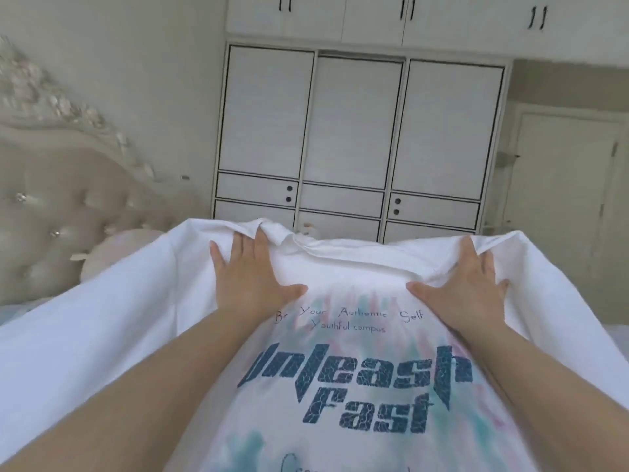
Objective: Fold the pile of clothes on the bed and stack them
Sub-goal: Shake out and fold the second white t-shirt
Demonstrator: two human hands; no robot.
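Both our forearms reach forward over a white T-shirt [340, 335] printed "Unleash Fast", held up before us with its collar at the top. Our left hand [250, 277] and right hand [466, 284] each grip a shoulder, thumbs spread on the front, fingers [238, 243] curled over the top edge. Beyond stand a tufted headboard [61, 206] and white wardrobe [357, 131].

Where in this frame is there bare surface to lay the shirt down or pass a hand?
Almost none shows. The white T-shirt, held up at its shoulders by the left hand and right hand, fills the lower view. Slivers of bed show at the left edge under the headboard and at the right edge. A round cushion crowds the left.
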